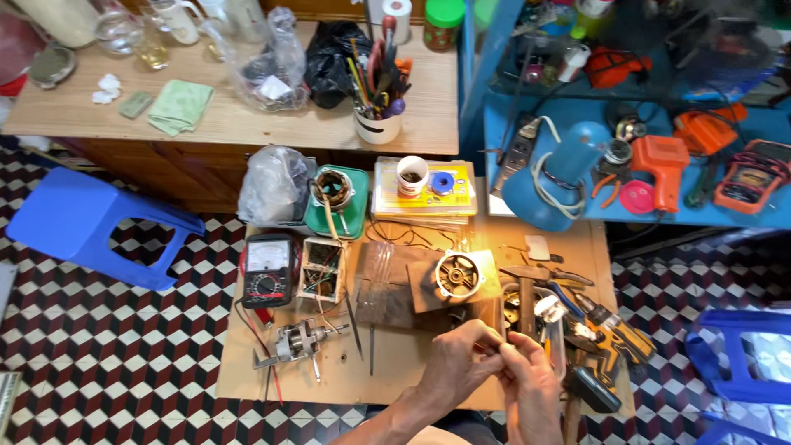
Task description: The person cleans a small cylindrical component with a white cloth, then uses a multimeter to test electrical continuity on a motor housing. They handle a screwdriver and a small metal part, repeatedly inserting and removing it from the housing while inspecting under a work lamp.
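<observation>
1. Left hand [451, 363] and right hand [521, 371] meet, each grip pinched on a tiny part [494, 349] (too small to identify), low over the worktop [395, 363].
2. A slip could drop it among the clutter in the parts tray [560, 338] just right.

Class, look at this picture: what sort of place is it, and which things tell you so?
Probably a small home repair workshop for electrical appliances. An analog multimeter, a motor rotor and a round metal motor housing lie on the low wooden board, near the left hand and right hand.
</observation>
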